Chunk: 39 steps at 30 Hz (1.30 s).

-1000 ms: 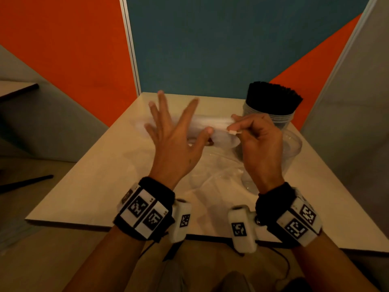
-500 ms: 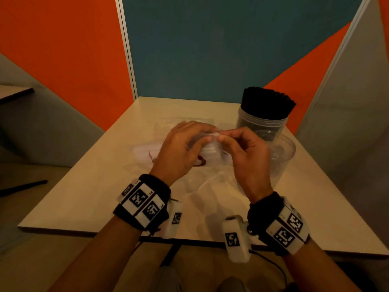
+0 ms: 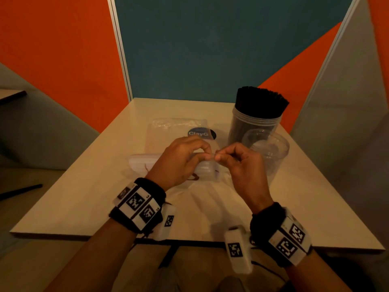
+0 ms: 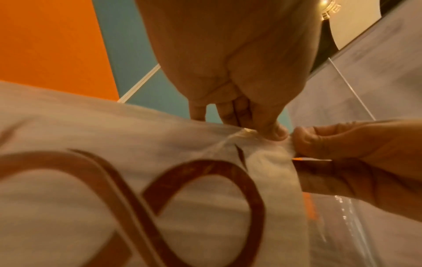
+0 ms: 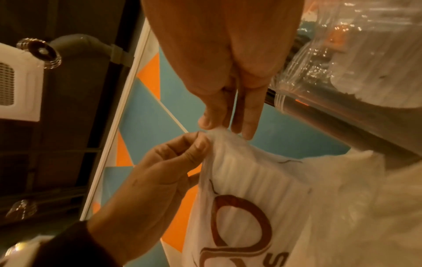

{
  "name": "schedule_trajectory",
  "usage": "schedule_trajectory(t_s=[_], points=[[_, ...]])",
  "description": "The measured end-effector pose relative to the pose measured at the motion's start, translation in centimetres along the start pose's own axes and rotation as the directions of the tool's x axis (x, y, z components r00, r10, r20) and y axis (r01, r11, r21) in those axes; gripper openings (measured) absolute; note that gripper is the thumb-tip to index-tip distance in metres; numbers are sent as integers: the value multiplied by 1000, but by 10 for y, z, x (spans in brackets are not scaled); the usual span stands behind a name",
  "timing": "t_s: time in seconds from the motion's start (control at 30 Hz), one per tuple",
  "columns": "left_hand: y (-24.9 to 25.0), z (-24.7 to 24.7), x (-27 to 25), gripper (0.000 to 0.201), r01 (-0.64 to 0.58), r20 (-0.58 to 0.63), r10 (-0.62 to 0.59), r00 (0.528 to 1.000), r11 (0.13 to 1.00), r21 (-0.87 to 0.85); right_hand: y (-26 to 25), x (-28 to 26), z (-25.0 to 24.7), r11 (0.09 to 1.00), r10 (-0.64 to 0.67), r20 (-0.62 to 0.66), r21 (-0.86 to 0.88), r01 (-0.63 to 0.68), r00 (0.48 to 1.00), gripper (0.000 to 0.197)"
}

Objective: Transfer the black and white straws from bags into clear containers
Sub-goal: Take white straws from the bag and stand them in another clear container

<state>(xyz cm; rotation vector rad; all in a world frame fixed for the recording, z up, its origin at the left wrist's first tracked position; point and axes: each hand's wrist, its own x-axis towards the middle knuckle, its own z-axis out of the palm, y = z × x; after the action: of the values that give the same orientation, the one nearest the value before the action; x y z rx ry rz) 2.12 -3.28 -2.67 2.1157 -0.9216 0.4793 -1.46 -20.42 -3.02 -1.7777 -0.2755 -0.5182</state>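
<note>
Pinching: both hands are meeting at the top edge of the bag of white straws (image 3: 207,170), fingertip to fingertip, above the table (image 3: 80,199).
Left hand: the left hand (image 3: 181,159) is curling its thumb and fingers onto the bag's plastic edge; in the left wrist view the thumb tip is pressing the film right beside the other hand's thumb.
Right hand: the right hand (image 3: 240,165) is gripping the same edge between thumb and forefinger, touching the left hand's fingertips.
Bag: it is hanging below the two hands, with a brown printed logo (image 4: 182,195) showing on its front and white straws packed inside.
Black straws: the black straws (image 3: 260,102) are standing upright in a clear container (image 3: 252,127) at the far right of the table.
Second container: an empty clear container (image 3: 269,148) is standing just in front of the filled one, near the right hand.
Other bag: a flat clear bag with a dark round label (image 3: 201,133) is lying on the table beyond the hands.
</note>
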Motion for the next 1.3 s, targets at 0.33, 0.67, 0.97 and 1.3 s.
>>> schedule_trajectory(t_s=[0.33,0.67,0.97,1.3], points=[[-57,-66,-50,19,227,-11,-240,971,899,374,8,-14,-19,954,24,-30,-299,-32,999,19],[-61,-77,-63,13,292,-36,-314,949,825,485,15,-15,-16,946,316,-55,-58,-319,947,15],[-35,-36,-42,5,198,90,-258,962,886,420,15,-25,-13,802,148,-5,-584,-123,989,14],[-31,-37,-40,2,346,104,-356,929,932,106,6,-35,44,623,19,495,-685,377,869,28]])
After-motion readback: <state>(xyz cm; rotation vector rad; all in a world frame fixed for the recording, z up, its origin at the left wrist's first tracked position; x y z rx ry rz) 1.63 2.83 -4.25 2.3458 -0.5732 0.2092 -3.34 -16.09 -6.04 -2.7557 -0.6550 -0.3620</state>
